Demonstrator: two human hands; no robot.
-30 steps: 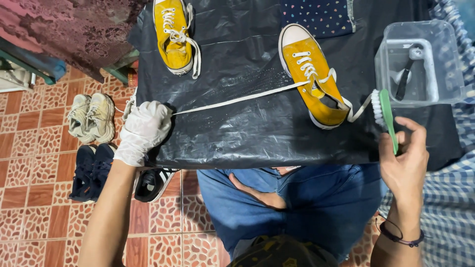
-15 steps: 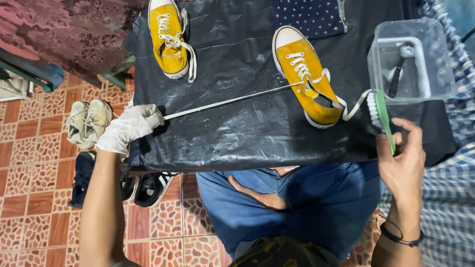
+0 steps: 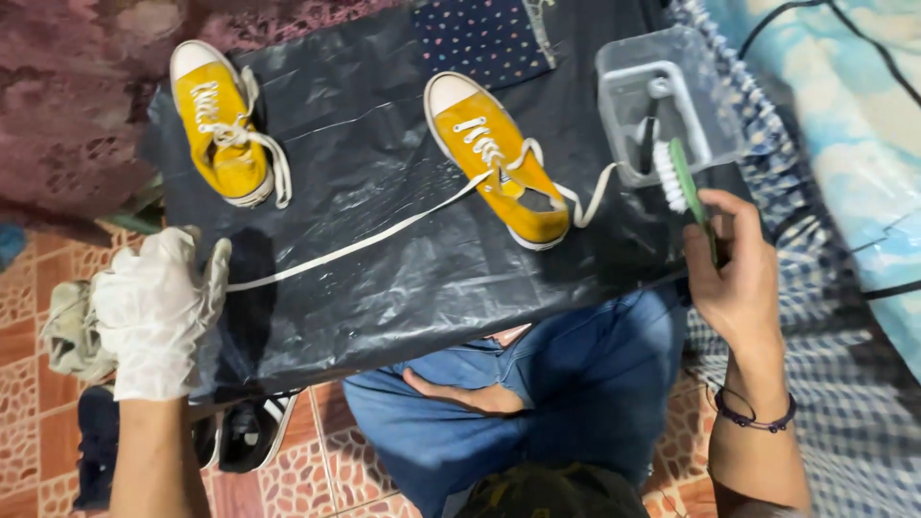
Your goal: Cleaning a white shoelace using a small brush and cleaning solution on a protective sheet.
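Stretching taut across the black plastic sheet (image 3: pixel 403 288), the long flat white shoelace (image 3: pixel 365 245) looks limp and light, best pinched at its free end, where the white-gloved left hand (image 3: pixel 153 312) closes on it; the bare right hand (image 3: pixel 734 273) grips a green-handled scrub brush (image 3: pixel 686 187) beside the yellow canvas sneaker (image 3: pixel 499 163).

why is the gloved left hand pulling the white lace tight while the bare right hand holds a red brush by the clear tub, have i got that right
Not quite: the brush is green with white bristles, not red, as the head view shows. The rest stands: the gloved left hand holds the end of the white lace stretched from the yellow shoe, and the bare right hand holds the brush by the clear tub.
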